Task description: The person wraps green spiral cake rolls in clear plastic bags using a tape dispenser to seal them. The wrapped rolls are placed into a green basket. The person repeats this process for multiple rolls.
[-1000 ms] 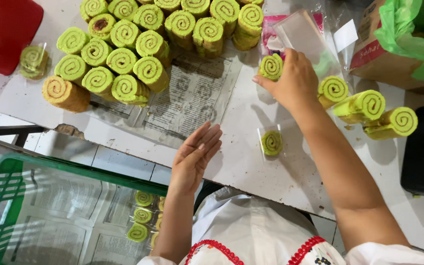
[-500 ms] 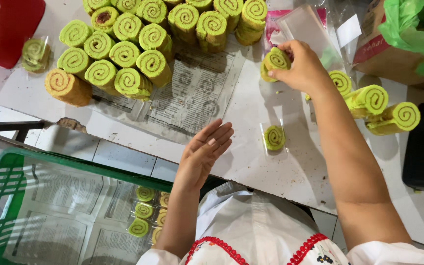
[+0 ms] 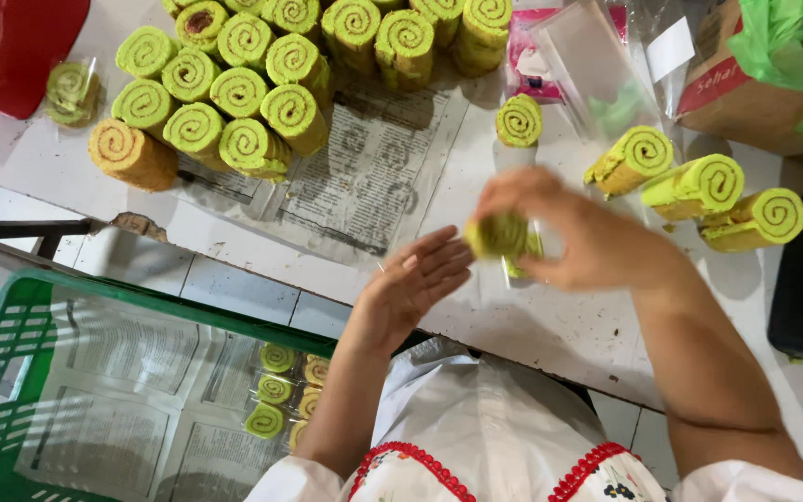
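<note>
While your right hand (image 3: pixel 573 237) pinches a green roll slice (image 3: pixel 497 234) above the white surface (image 3: pixel 476 316) | your left hand (image 3: pixel 413 284) lies open, palm up, just beside it | whole rolls (image 3: pixel 234 93) stacked on newspaper (image 3: pixel 364 177) | bagged slices in green basket (image 3: pixel 2 372).

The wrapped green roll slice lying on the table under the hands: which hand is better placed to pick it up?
Probably the right hand: it hovers directly over that bagged slice, though its grip already holds another slice. The left hand is open, beside it.
</note>
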